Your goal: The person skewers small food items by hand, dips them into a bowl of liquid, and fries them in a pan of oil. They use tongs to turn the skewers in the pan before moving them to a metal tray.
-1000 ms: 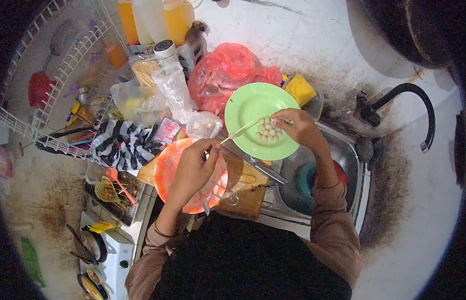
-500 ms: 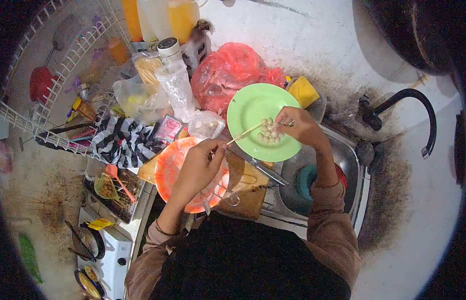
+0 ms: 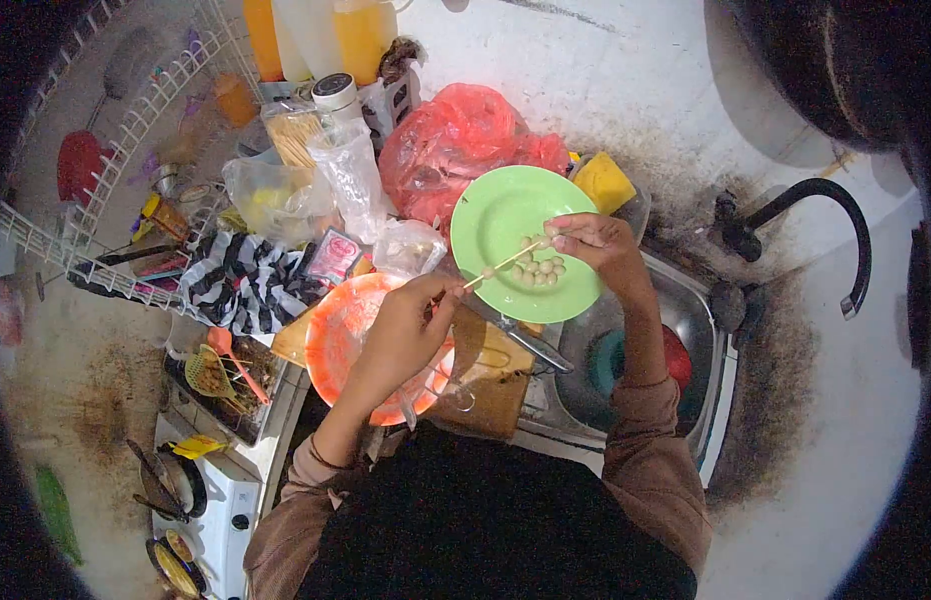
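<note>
My left hand (image 3: 415, 325) pinches the lower end of a thin wooden skewer (image 3: 507, 262) above the orange-rimmed bowl (image 3: 330, 325). One small pale ball is on the skewer near those fingers. My right hand (image 3: 597, 243) is closed at the skewer's other end, over the right part of the green plate (image 3: 495, 210); a small pale ball seems to be between its fingertips. Several pale round balls (image 3: 538, 272) lie together on the plate just below the skewer.
A sink (image 3: 640, 285) with a black faucet (image 3: 825, 185) is at the right. A knife (image 3: 535, 346) lies by the plate. Behind stand a red plastic bag (image 3: 455, 140), bottles (image 3: 365, 45) and a yellow sponge (image 3: 604, 183). A stove (image 3: 220, 500) is at lower left.
My right hand has moved up and slightly left from the balls to the skewer's tip. My left hand still holds the skewer, barely shifted.
</note>
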`<control>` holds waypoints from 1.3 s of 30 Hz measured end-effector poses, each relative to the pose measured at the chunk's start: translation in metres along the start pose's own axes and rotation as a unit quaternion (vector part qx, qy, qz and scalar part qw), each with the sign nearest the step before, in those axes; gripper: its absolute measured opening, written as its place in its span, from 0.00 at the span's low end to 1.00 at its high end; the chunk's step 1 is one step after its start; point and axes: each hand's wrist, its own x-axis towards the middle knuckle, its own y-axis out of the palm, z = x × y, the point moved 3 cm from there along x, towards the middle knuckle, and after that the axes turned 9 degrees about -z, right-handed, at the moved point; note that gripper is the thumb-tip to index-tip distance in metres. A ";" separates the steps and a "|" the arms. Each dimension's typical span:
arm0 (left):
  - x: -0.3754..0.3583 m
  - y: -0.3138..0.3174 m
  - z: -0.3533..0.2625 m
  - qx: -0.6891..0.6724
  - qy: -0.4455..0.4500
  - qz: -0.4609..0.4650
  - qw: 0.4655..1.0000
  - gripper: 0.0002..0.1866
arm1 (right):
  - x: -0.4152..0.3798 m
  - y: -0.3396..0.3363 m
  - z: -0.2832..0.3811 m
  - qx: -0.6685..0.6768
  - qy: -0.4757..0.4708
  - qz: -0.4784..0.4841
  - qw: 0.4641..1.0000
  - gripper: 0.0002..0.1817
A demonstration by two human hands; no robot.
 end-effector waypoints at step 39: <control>0.005 0.017 -0.009 -0.060 0.027 -0.060 0.996 0.09 | -0.020 0.045 0.022 0.068 -0.142 0.048 0.986 0.14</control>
